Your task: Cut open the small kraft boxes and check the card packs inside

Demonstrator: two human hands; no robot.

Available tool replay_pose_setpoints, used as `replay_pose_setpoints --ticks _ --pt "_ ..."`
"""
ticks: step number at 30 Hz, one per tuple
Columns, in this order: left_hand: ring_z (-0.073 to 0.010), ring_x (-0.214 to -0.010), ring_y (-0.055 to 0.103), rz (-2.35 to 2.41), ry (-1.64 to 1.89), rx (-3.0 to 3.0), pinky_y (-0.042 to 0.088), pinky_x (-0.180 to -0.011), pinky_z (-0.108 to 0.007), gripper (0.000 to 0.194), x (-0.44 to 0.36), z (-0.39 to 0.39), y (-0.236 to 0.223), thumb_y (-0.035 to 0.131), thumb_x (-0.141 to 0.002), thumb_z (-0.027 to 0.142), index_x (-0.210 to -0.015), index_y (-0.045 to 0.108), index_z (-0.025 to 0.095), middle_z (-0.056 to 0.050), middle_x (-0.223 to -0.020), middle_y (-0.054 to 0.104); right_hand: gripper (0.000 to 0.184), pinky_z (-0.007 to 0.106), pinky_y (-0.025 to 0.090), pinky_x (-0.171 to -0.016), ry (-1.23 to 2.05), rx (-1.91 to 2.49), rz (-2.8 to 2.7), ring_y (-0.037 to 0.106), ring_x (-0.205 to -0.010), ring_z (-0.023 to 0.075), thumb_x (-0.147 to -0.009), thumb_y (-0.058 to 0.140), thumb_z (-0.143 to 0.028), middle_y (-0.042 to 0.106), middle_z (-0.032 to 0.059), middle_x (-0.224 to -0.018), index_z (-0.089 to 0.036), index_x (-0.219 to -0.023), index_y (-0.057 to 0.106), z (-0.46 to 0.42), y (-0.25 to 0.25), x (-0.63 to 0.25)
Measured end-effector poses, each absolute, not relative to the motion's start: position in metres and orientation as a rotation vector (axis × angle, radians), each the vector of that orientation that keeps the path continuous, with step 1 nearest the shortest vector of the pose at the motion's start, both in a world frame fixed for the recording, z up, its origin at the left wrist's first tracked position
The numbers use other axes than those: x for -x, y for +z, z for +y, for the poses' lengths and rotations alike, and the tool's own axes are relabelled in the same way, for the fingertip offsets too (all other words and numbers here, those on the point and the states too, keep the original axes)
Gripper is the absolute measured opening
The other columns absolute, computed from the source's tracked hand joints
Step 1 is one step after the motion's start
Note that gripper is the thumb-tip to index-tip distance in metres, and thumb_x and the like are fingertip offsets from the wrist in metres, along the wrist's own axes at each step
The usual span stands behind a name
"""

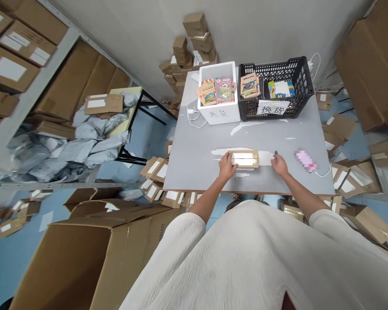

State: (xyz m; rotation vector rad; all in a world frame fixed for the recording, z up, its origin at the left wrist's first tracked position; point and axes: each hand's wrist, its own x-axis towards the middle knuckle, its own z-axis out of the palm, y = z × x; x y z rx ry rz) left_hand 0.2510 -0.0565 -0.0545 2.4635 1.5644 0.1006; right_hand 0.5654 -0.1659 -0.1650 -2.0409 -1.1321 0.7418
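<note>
Crosswise near the close edge of the bench [194,172], the taped carton [247,159] lay between the hands, long axis left to right, its left end clasped by the left hand [226,167], while the right hand [280,165], apart from it, pinched a small dark object [276,152].

Written on the paper sign [273,107] of the far black crate [300,101]: "换货"; handwritten on the white box [220,119] to its left: "货" after an unclear character; printed on the near-left carton [129,245]: seemingly "LIVING".
</note>
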Motion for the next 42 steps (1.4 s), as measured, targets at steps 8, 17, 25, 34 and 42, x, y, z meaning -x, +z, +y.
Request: replay_pose_setpoints --ticks 8,17,25,34,42 --pt "-0.0391 -0.159 0.041 1.427 0.279 -2.425 0.045 -0.121 -0.055 0.091 -0.244 -0.052 -0.051 0.066 -0.100 0.045 -0.177 0.018 0.028 -0.019 -0.180 0.028 0.048 0.043 0.057 -0.102 0.847 1.727 -1.136 0.071 -0.113 0.0260 -0.100 0.047 -0.042 0.077 0.0116 -0.122 -0.022 -0.142 0.059 -0.144 -0.102 -0.512" --pt "-0.0339 -0.153 0.048 1.483 0.288 -2.364 0.042 -0.123 -0.050 0.078 -0.231 -0.054 -0.052 0.069 -0.100 0.041 -0.168 0.034 0.024 -0.018 -0.162 0.053 0.050 0.048 0.052 -0.116 0.712 1.734 -1.389 0.058 -0.144 0.0280 -0.104 0.041 -0.042 0.062 0.0120 -0.159 -0.025 -0.146 0.061 -0.118 -0.071 -0.513" --pt "-0.0344 -0.150 0.046 1.414 0.262 -2.509 0.035 -0.125 -0.054 0.031 -0.227 -0.057 -0.041 0.064 -0.104 0.039 -0.132 0.069 0.028 -0.013 -0.155 0.058 0.056 0.054 0.048 -0.120 0.772 2.010 -1.626 0.061 -0.141 0.0343 -0.108 0.041 -0.043 0.065 0.0092 -0.159 -0.025 -0.157 0.062 -0.100 -0.069 -0.516" --pt "-0.0301 -0.133 0.059 1.069 0.006 -2.622 0.042 -0.118 -0.048 0.016 -0.217 -0.047 -0.025 0.064 -0.101 0.029 -0.102 0.080 0.027 -0.009 -0.129 0.070 0.060 0.059 0.045 -0.118 0.751 2.119 -1.690 0.055 -0.144 0.0401 -0.100 0.057 -0.038 0.061 0.0124 -0.162 -0.025 -0.159 0.058 -0.099 -0.065 -0.504" --pt "-0.0361 -0.158 0.040 0.749 -0.161 -2.827 0.026 -0.128 -0.066 0.043 -0.240 -0.041 -0.042 0.071 -0.089 0.010 -0.127 0.071 0.029 -0.012 -0.142 0.069 0.077 0.067 0.039 -0.115 0.583 2.294 -1.684 0.042 -0.149 0.0434 -0.093 0.068 -0.041 0.044 0.0196 -0.169 -0.028 -0.163 0.039 -0.103 -0.069 -0.453"
